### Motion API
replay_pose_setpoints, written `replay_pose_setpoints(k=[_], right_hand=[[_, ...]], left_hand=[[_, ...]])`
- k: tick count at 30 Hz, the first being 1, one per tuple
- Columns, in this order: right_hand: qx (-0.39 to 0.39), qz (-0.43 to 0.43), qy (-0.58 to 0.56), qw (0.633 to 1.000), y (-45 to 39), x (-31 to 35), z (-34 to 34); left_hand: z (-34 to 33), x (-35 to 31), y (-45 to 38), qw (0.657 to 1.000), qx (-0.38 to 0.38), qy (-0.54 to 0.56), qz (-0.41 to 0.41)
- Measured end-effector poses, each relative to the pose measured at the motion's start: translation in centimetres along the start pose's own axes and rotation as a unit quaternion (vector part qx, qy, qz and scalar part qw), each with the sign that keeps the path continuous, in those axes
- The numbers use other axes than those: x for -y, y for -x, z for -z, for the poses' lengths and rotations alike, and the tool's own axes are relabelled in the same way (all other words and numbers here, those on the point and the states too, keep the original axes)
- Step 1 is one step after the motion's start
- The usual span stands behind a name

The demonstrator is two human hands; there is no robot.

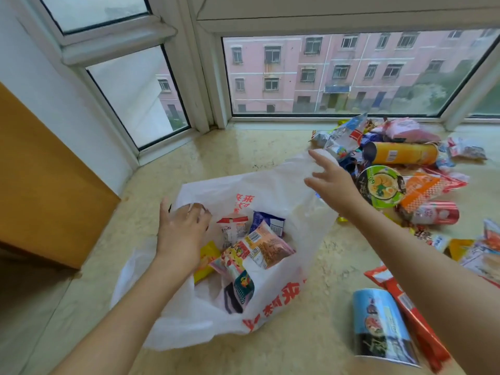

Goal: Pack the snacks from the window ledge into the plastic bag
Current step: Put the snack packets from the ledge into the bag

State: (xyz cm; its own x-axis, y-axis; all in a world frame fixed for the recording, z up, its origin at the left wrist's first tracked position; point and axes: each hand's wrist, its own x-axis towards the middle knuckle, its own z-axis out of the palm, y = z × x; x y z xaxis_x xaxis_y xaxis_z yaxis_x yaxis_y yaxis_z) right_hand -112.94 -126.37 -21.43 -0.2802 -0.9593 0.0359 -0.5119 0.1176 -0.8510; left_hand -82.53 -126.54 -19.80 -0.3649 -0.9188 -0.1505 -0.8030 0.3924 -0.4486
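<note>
Marble window ledge (243, 147) carries the plastic bag (270, 190) (mouth open, several packets inside). My left hand (181, 234) grips its near-left rim; my right hand (331, 182), fingers spread wide, hovers between bag and snack pile (400, 163).

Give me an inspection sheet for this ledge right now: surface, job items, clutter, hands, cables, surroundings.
Surface: glossy stone ledge.
Job's things: white plastic bag lying open, several snack packets inside; snack pile on its right, including orange tube, noodle bowl, red can, blue can.
Clutter: nothing seen.
Hands: left hand grips bag rim; right hand open, over the bag's far edge.
Cables: nothing seen.
Surroundings: windows, wooden panel.
</note>
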Motion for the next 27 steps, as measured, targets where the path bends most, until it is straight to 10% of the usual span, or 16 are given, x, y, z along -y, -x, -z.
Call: replay_pose_setpoints(k=[4, 9, 16, 27], right_hand=[[-0.105, 0.237, 0.267, 0.928, 4.0, -2.2, 2.4], [-0.153, 0.203, 0.334, 0.908, 7.4, -9.2, 5.3], [-0.048, 0.103, 0.491, 0.863, 6.7, -13.6, 9.8], [0.028, 0.078, 0.58, 0.811, -0.1, -15.1, 10.6]], left_hand=[[1.6, -5.1, 0.5, 0.991, -0.123, 0.047, -0.013], [2.6, -14.8, -0.5, 0.931, -0.303, 0.172, -0.107], [2.8, -27.4, -1.9, 0.929, -0.218, 0.224, -0.197], [0.8, -33.2, -13.2, 0.926, -0.002, 0.376, -0.019]])
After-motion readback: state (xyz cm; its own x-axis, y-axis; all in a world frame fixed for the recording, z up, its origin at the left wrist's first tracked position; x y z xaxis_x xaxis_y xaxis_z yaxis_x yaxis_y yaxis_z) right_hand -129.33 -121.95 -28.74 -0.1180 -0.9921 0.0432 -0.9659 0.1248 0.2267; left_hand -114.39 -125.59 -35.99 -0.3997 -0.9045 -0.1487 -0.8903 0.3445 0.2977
